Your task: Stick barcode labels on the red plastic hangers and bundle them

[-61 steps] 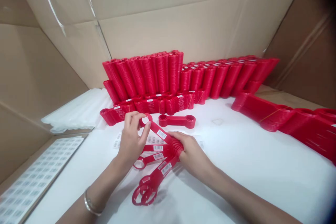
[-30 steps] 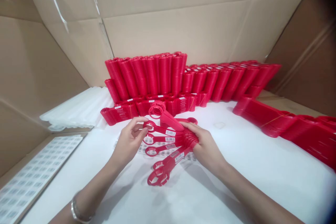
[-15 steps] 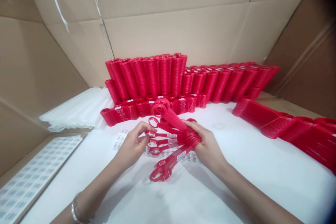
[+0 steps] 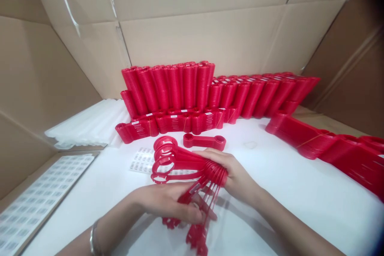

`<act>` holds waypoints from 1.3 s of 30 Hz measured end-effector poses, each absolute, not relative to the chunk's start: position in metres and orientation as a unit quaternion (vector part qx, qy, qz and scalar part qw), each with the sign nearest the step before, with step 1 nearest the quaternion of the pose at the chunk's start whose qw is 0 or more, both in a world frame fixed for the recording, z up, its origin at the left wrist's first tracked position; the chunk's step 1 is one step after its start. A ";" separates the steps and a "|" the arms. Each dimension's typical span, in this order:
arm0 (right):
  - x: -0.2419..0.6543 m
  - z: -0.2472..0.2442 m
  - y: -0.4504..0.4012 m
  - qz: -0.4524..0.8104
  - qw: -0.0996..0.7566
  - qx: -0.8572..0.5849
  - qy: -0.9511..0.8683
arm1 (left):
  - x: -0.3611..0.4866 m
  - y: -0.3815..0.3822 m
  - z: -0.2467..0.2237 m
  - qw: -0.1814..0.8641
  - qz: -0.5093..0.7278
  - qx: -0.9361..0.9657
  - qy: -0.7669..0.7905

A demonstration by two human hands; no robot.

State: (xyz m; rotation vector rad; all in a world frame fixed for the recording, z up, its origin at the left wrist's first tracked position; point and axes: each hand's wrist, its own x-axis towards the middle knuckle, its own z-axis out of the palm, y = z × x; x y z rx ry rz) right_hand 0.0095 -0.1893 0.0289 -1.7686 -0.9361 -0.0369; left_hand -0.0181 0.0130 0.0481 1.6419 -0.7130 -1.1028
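My right hand (image 4: 240, 172) is closed round one end of a bunch of flat red plastic ring-ended wrenches (image 4: 186, 161). Their other ends fan out: several rings spread to the left, while others hang down toward the table. Below the bunch, my left hand (image 4: 168, 204) has its thumb in front of some lower wrenches and its fingers partly behind them. White barcode labels show on a few handles. Just beyond the hands lies a small stack of the same red wrenches (image 4: 204, 141). A sheet of barcode labels (image 4: 142, 161) is partly covered by the bunch.
Tall stacks of red wrenches (image 4: 171, 90) line the back, with rubber-banded bundles (image 4: 135, 130) before them and more bundles (image 4: 303, 134) at right. White plastic bags (image 4: 87, 122) and label sheets (image 4: 39, 204) are at left. Cardboard walls (image 4: 204, 40) enclose the white table (image 4: 255, 228).
My left hand has moved from the ring tips down and right, under the bunch. Several wrenches now hang downward, and the bunch no longer hides the small stack behind it.
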 end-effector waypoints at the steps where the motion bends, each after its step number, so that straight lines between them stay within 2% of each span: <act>1: 0.009 0.028 -0.189 -0.006 0.536 -0.746 -0.396 | -0.021 0.007 0.044 0.520 -0.472 0.653 -0.283; 7: 0.013 0.022 -0.190 -0.006 0.488 -0.771 -0.410 | -0.037 -0.013 0.030 0.656 -0.500 0.553 -0.117; 12: 0.012 0.021 -0.189 0.005 0.474 -0.782 -0.405 | -0.040 -0.016 0.030 0.645 -0.511 0.566 -0.055; 15: 0.011 0.023 -0.188 0.012 0.493 -0.781 -0.383 | -0.039 -0.015 0.029 0.667 -0.497 0.552 -0.054; 18: 0.011 0.024 -0.187 -0.020 0.516 -0.772 -0.372 | -0.036 -0.013 0.027 0.715 -0.415 0.563 -0.008; 21: 0.014 0.024 -0.187 -0.074 0.529 -0.777 -0.334 | -0.029 -0.007 0.026 0.733 -0.237 0.637 0.019; 25: 0.016 0.022 -0.187 -0.078 0.552 -0.784 -0.275 | -0.019 0.007 0.027 0.637 0.026 0.770 -0.035; 30: 0.014 0.025 -0.184 -0.002 0.577 -0.767 -0.280 | -0.012 0.022 0.032 0.366 0.332 0.838 -0.230; 32: 0.011 0.028 -0.183 0.043 0.587 -0.748 -0.307 | -0.010 0.026 0.035 0.330 0.383 0.820 -0.269; 34: 0.008 0.032 -0.182 0.088 0.587 -0.735 -0.328 | -0.007 0.031 0.036 0.346 0.400 0.801 -0.280; 39: 0.001 0.034 -0.177 0.163 0.559 -0.736 -0.345 | -0.002 0.040 0.038 0.343 0.368 0.808 -0.306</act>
